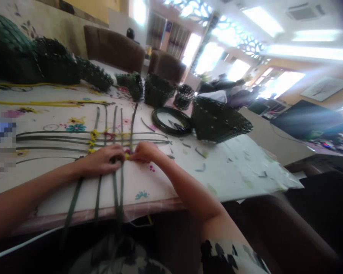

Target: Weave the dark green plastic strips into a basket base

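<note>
Nearest you, green strips (115,194) run over the table's (162,182) near edge, then up under your left hand (101,160), fingers curled over the crossings; whether they pinch any, I can't tell. Just beside it, here's your right hand (145,152), thumb and fingertips together on a yellow tie (127,156) among the strips. Beyond lies a green coil (166,131) beside a tilted basket (217,120), and farther back, brown chairs (111,47).

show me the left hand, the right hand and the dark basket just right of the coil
Left hand (104,159): head view, back of the hand.
Right hand (145,151): head view, back of the hand.
Dark basket (217,121): head view, woven side.
</note>
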Motion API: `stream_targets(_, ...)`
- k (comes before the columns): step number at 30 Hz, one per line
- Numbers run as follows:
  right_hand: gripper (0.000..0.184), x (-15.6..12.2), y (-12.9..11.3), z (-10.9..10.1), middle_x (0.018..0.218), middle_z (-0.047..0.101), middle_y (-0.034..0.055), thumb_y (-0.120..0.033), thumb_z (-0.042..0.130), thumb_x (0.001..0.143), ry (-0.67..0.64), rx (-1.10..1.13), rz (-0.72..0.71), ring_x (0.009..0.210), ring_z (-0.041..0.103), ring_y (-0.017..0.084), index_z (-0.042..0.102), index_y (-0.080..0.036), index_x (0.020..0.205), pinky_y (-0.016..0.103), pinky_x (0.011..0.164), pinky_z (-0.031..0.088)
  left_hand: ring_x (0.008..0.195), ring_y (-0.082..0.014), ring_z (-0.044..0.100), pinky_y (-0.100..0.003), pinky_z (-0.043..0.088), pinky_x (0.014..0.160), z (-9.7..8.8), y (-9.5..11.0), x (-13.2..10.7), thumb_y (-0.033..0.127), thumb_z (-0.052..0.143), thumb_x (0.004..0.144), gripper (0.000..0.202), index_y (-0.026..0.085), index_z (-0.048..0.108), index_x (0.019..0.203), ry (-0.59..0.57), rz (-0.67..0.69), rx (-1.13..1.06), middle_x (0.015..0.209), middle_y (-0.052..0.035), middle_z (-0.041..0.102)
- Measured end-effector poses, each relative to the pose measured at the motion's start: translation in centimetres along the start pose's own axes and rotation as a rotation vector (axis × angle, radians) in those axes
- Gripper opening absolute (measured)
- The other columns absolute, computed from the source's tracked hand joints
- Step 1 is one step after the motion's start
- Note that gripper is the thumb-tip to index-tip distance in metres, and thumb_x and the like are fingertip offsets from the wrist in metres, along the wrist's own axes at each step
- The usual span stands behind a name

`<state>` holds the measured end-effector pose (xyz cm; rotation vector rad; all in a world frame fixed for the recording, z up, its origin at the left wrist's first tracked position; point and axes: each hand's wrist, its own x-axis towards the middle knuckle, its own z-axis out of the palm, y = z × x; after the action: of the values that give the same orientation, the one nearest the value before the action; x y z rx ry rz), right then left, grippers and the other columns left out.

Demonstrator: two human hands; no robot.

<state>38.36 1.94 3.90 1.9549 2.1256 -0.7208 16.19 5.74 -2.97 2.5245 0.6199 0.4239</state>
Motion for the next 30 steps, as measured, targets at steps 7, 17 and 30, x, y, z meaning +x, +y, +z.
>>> stream_targets(7,0.042,0.0,0.0,-0.2,0.065,0.07,0.0021,-0.057,0.073,0.095,0.012,0.026,0.015,0.062,0.065,0.015,0.079,-0.018,0.083,0.025,0.062,0.041,0.112,-0.0266,0.069,-0.035,0.055,0.101,0.1,0.3,-0.2,0.041,0.065,0.09,0.032,0.021,0.074,0.113,0.043,0.027,0.122,0.124,-0.0105,0.07)
stream_targets(17,0.049,0.5,0.4,0.5,0.067,0.07,0.0028,-0.064,0.071,0.095,0.063,-0.019,-0.019,0.063,0.061,0.015,0.08,-0.019,0.081,0.027,0.06,0.035,0.079,-0.0218,0.067,-0.032,0.046,0.072,1.2,1.6,0.1,0.045,0.043,0.103,0.043,0.021,0.067,0.077,0.191,-0.146,0.185,0.083,-0.0069,0.07)
stream_targets(30,0.045,0.5,0.9,0.9,0.073,0.07,0.0013,-0.061,0.07,0.096,0.084,-0.014,-0.035,0.069,0.058,0.014,0.078,-0.021,0.079,0.028,0.061,0.032,0.083,-0.0251,0.062,-0.034,0.045,0.076,0.9,-0.3,3.2,0.041,0.057,0.085,0.019,0.022,0.057,0.087,0.182,-0.375,0.028,0.087,-0.0047,0.066)
